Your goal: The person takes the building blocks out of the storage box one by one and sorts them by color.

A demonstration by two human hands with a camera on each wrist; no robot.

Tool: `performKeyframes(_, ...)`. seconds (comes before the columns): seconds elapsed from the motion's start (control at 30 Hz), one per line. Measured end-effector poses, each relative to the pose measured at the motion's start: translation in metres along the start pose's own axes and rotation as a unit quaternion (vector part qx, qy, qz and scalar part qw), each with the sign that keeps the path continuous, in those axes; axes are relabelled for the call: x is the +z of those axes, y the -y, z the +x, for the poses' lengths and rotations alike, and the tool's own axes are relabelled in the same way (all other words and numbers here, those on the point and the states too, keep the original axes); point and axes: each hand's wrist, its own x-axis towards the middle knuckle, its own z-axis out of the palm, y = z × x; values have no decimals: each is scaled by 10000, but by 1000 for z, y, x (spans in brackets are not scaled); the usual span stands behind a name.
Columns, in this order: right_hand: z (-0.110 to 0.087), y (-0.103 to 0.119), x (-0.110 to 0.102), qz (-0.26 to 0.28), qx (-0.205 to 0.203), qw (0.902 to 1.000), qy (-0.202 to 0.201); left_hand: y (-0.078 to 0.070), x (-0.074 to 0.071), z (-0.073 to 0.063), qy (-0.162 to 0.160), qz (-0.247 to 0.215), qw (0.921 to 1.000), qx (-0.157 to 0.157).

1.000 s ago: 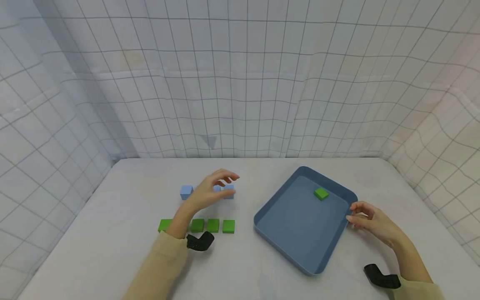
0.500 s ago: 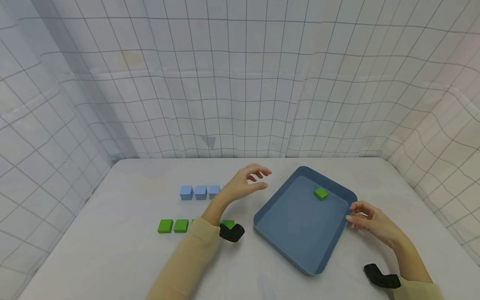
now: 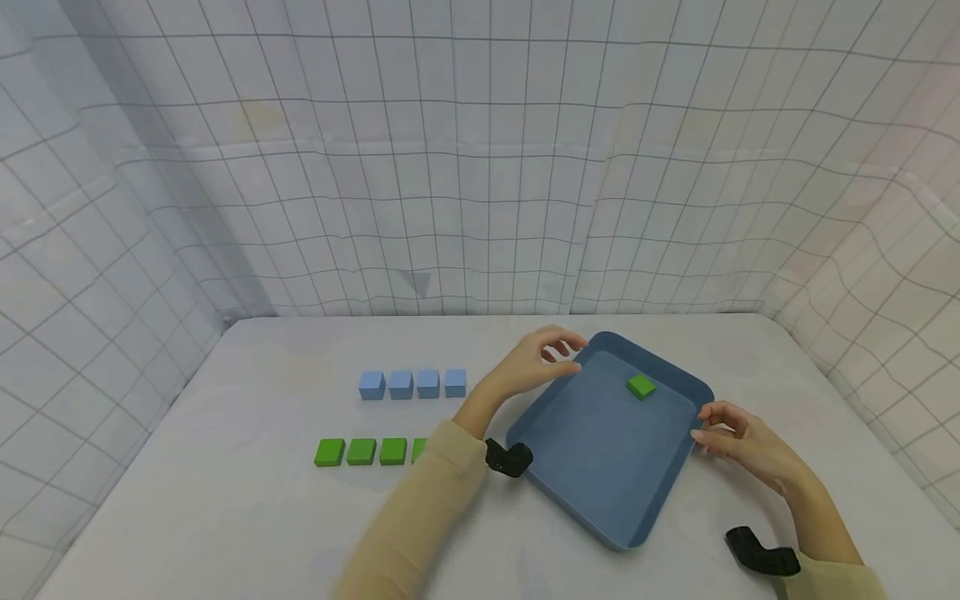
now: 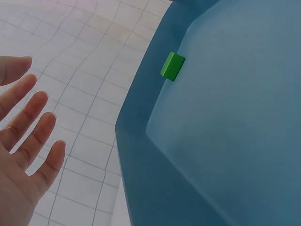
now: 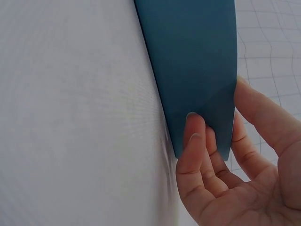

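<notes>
A blue tray (image 3: 600, 450) lies at an angle on the table, with one green block (image 3: 641, 387) inside near its far wall. My left hand (image 3: 536, 360) hovers by the tray's far left edge, its fingers loosely bent and nothing in them. In the left wrist view the left hand (image 4: 28, 136) appears with spread fingers, apart from the tray wall (image 4: 141, 122). My right hand (image 3: 750, 450) holds the tray's right rim. Up close in the right wrist view, the right hand (image 5: 244, 174) has its thumb at the rim and curled fingers against the outer wall (image 5: 193, 61).
Left of the tray, a row of several light blue blocks (image 3: 401, 385) stands behind a row of several green blocks (image 3: 362, 452); the left sleeve (image 3: 427, 508) hides part of the green row. A white grid-patterned curtain (image 3: 480, 167) encloses the table's back and sides.
My left hand has moved right, from over the blue blocks to the tray's far left edge, uncovering the blue row. The right hand and tray have stayed put.
</notes>
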Motion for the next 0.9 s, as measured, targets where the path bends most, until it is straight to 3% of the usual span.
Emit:
performKeyframes(0.3, 1, 0, 2, 24, 5, 10000, -26, 0, 19, 20, 168, -156, 9997, 15)
performKeyframes(0.6, 2, 1, 1, -20, 143, 9999, -27, 6, 42, 40, 484, 93, 9988, -63)
performKeyframes(0.63, 2, 1, 1, -47, 185, 9998, -32, 0, 43, 39, 556, 107, 9983, -118)
performKeyframes(0.73, 1, 3, 1, -94, 271, 9996, -62, 3, 50, 43, 649, 232, 9973, -248)
performKeyframes(0.9, 0, 1, -1, -68, 196, 9997, -92, 15, 66, 52, 750, 461, 9943, -609)
